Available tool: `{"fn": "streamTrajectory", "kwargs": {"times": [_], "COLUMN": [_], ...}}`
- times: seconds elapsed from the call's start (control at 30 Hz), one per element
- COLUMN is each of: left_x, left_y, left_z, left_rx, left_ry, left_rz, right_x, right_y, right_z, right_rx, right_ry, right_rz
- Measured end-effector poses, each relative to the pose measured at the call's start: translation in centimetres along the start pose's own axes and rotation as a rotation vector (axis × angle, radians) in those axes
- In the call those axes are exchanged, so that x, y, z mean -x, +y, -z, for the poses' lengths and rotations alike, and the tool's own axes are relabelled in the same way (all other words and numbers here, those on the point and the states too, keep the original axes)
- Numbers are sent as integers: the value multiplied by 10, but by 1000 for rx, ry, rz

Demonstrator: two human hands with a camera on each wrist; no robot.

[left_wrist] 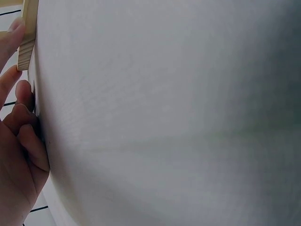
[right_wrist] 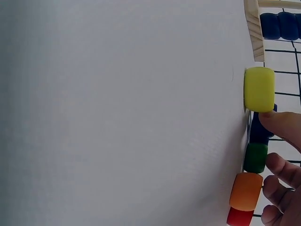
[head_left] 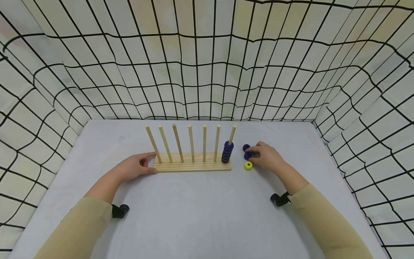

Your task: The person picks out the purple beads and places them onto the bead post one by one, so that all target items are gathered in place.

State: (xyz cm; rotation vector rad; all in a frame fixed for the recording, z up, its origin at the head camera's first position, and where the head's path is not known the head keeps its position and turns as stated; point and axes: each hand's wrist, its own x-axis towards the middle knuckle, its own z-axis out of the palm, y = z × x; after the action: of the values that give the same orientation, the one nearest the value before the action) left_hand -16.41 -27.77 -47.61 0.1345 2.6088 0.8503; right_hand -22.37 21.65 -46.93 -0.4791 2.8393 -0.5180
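A wooden peg board (head_left: 194,166) with several upright pegs stands on the table. Dark blue beads (head_left: 227,153) are stacked on its rightmost peg. My left hand (head_left: 132,167) grips the board's left end, thumb at the front corner and index finger at the back. To the right of the board, my right hand (head_left: 266,156) pinches a dark blue bead (head_left: 247,156) between thumb and index finger, low at the table. Another dark blue bead (head_left: 246,147) lies just behind it, and a yellow bead (head_left: 248,165) in front. The right hand's other fingers are curled.
In the right wrist view a green bead (right_wrist: 256,157), an orange bead (right_wrist: 246,191) and a red bead (right_wrist: 240,217) lie by the right fingers; the hand hides them in the head view. Black netting (head_left: 197,75) hangs around the white table (head_left: 194,216) at the back and sides.
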Motion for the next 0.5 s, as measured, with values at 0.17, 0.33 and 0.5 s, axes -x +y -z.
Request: {"fn": "streamTrajectory", "kwargs": {"times": [0.17, 0.33, 0.5], "left_x": [0, 0, 1], "left_y": [0, 1, 2], "left_z": [0, -1, 0], "left_rx": [-1, 0, 6], "left_ry": [5, 4, 1], "left_rz": [-2, 2, 6], "right_x": [2, 7, 11], "right_y": [0, -2, -4], "right_z": [1, 3, 5], "right_rx": [-29, -61, -103], "right_ry": [24, 67, 110], "right_rz": [-7, 10, 29]}}
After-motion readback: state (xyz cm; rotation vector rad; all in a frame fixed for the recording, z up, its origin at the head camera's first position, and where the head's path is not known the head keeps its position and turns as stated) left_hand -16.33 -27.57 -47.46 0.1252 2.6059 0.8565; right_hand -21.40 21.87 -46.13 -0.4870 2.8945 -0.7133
